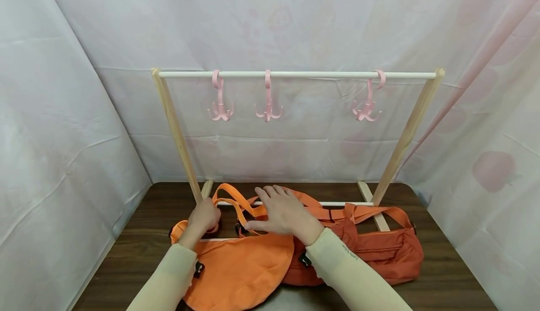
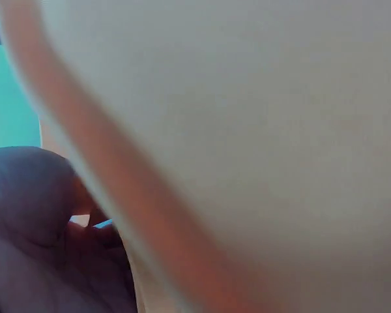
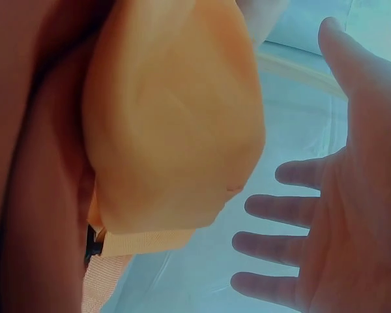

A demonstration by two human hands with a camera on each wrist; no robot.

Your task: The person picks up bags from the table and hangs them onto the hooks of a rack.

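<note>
My left hand (image 1: 204, 215) grips the strap (image 1: 229, 190) of a bright orange shoulder bag (image 1: 240, 269) at the bag's upper left. In the left wrist view a pale blurred surface hides most of the scene, and only part of the hand (image 2: 26, 202) shows. My right hand (image 1: 284, 211) is spread over the bag's top right with nothing in its grasp. Straight, parted fingers (image 3: 283, 210) show in the right wrist view, apart from the orange bag (image 3: 176, 117). A rust-red bag (image 1: 384, 255) lies to the right, partly behind my right forearm.
Behind the bags stands a rack with wooden legs (image 1: 179, 135) and a white rail (image 1: 320, 74). Three pink hooks hang from it: a left one (image 1: 220, 109), a middle one (image 1: 268, 109) and a right one (image 1: 367, 109). Everything rests on a dark wooden table (image 1: 131, 250).
</note>
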